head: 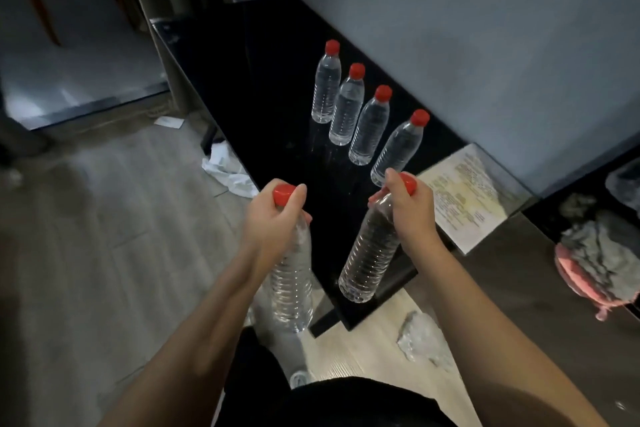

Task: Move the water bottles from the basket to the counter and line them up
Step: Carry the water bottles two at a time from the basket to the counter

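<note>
Left hand (272, 218), right hand (410, 215) grip bottles (372, 246) at counter (277, 80) edge.

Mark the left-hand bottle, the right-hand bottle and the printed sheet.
left-hand bottle (292, 288): head view, ribbed body.
right-hand bottle (372, 253): head view, ribbed body.
printed sheet (467, 198): head view, its middle.

Left hand (273, 218) grips bottle (292, 288); right hand (408, 215) grips second bottle (370, 253); 4 bottles (346, 107) on counter (277, 80).

Left hand (273, 218) and right hand (408, 213) reach forward, both curled in grips.
</note>
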The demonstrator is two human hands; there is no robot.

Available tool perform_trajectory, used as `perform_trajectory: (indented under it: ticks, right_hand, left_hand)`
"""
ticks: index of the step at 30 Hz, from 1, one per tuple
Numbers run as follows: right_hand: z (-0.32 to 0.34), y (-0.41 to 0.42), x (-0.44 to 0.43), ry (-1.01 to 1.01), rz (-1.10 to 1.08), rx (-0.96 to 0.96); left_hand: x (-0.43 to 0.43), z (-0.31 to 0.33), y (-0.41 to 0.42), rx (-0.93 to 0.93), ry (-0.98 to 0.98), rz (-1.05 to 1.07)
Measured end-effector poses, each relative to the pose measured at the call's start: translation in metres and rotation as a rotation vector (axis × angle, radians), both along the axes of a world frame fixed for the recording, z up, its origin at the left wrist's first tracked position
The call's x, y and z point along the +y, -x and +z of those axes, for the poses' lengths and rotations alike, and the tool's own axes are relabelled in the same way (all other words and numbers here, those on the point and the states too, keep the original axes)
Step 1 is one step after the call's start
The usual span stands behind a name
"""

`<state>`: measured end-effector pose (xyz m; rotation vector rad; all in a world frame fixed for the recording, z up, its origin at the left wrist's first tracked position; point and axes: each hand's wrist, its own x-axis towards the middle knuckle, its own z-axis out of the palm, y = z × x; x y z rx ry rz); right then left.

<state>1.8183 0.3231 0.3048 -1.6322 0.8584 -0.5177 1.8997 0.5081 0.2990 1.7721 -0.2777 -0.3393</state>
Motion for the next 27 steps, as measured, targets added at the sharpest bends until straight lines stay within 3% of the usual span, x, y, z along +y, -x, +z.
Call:
perform_trajectory:
  ticks: [13,20,27]
  right_hand:
    - [-0.016,-0.102,-0.026,0.020,-0.419,0.066]
    - [-0.027,-0.132,-0.018,0.023,-0.603,0.109]
    - [-0.029,-0.145,-0.003,0.067,-0.698,0.044]
  left_hand:
    - [-0.098,-0.011,-0.189,0.068,-0.047,-0.554]
    - [-0.146,-0.021,-0.234,0.049,-0.091,-0.788]
    - [-0.163,-0.035,-0.237,-0.174,-0.039,-0.940]
